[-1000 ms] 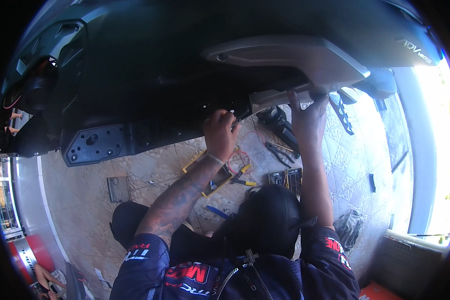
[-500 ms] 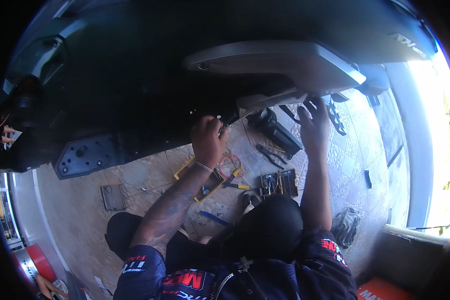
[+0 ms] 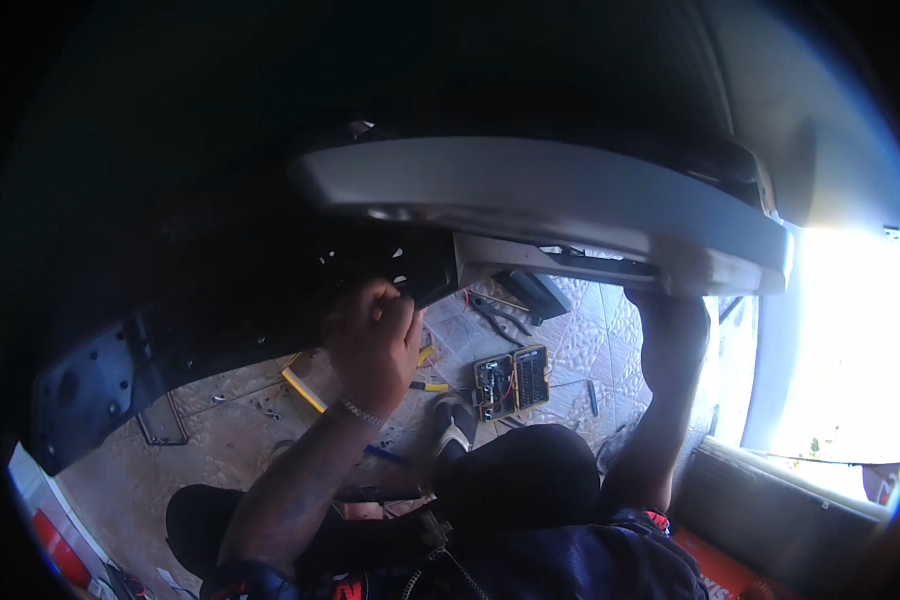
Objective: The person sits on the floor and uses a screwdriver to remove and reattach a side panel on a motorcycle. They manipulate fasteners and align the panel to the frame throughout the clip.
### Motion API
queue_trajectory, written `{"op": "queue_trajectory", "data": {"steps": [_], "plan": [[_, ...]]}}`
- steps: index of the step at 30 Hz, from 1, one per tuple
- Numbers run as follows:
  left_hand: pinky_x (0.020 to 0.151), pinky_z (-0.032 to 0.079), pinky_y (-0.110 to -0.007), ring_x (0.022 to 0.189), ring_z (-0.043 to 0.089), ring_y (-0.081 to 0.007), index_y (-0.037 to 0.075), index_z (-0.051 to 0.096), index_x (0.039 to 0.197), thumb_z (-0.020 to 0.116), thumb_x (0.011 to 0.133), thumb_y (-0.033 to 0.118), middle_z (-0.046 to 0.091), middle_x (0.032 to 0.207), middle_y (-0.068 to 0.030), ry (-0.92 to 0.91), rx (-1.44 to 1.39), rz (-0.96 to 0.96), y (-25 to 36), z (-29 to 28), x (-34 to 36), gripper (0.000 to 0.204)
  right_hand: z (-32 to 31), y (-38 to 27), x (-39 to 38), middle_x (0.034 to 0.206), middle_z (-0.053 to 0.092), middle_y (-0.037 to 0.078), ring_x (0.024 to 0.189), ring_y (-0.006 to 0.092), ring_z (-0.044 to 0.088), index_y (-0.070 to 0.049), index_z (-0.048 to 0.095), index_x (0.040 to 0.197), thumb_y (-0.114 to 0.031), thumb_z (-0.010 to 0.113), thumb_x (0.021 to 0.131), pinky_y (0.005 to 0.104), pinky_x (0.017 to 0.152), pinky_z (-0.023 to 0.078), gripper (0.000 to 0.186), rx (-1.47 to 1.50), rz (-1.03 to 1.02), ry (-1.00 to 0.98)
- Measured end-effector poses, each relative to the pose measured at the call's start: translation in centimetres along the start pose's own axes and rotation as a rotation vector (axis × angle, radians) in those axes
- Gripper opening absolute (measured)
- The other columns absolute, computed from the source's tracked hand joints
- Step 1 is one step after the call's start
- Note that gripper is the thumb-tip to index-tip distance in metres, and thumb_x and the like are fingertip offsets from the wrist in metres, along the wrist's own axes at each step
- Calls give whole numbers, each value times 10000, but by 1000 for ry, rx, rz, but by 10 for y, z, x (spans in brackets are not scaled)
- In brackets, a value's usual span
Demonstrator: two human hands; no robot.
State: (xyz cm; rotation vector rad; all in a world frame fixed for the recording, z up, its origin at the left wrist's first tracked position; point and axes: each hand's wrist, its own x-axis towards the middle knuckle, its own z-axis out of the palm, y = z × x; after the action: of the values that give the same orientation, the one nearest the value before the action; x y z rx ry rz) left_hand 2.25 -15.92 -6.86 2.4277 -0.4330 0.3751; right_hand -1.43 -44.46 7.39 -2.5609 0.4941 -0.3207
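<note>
My left hand [image 3: 375,350], wearing a chain bracelet on the wrist, is curled at the lower edge of the dark vehicle panel [image 3: 220,300]; what its fingers grip is hidden. My right hand [image 3: 670,325] reaches up behind the long silver-grey trim piece [image 3: 550,185], which covers its fingers. Between the hands, a narrower grey strip [image 3: 490,255] runs below that trim, beside a few holes in the black panel. A perforated black plate [image 3: 80,390] is at the panel's left end.
On the tiled floor below lie a yellow-and-black bit case [image 3: 510,382], black pliers [image 3: 500,320], a dark plastic part [image 3: 535,295], a yellow-edged tray [image 3: 305,385] and a metal tray [image 3: 165,430]. My feet and legs are among them. A bright opening stands at the right.
The view has shifted closer under the bodywork, so the trim looks larger and lower. My right hand has gone up behind the trim; my left hand stays curled at the panel edge.
</note>
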Motion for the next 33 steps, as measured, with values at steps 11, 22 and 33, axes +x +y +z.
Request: {"op": "queue_trajectory", "data": {"steps": [11, 22, 33], "plan": [[718, 420, -413, 843, 626, -175, 185, 668, 967, 851, 794, 192, 646, 1084, 34, -13, -18, 7, -3, 1, 0, 252, -1, -6, -4, 1091, 778, 147, 993, 262, 749, -19, 729, 1193, -108, 796, 931, 377, 858, 575, 285, -277, 4, 51], [772, 446, -422, 982, 654, -199, 149, 672, 935, 870, 787, 178, 650, 1089, 4, -12, 36, 23, -2, 0, 0, 249, 20, 14, -8, 1093, 769, 129, 996, 248, 740, 1, 715, 1177, -62, 753, 948, 358, 883, 563, 241, -140, 79, 68], [791, 463, -447, 1025, 651, -226, 141, 666, 927, 876, 792, 200, 652, 1073, -13, -20, 42, 21, -2, 1, 2, 257, 60, 16, -11, 997, 768, 102, 833, 187, 751, -34, 747, 1032, -51, 841, 852, 290, 696, 571, 204, -158, -96, 503]]}}
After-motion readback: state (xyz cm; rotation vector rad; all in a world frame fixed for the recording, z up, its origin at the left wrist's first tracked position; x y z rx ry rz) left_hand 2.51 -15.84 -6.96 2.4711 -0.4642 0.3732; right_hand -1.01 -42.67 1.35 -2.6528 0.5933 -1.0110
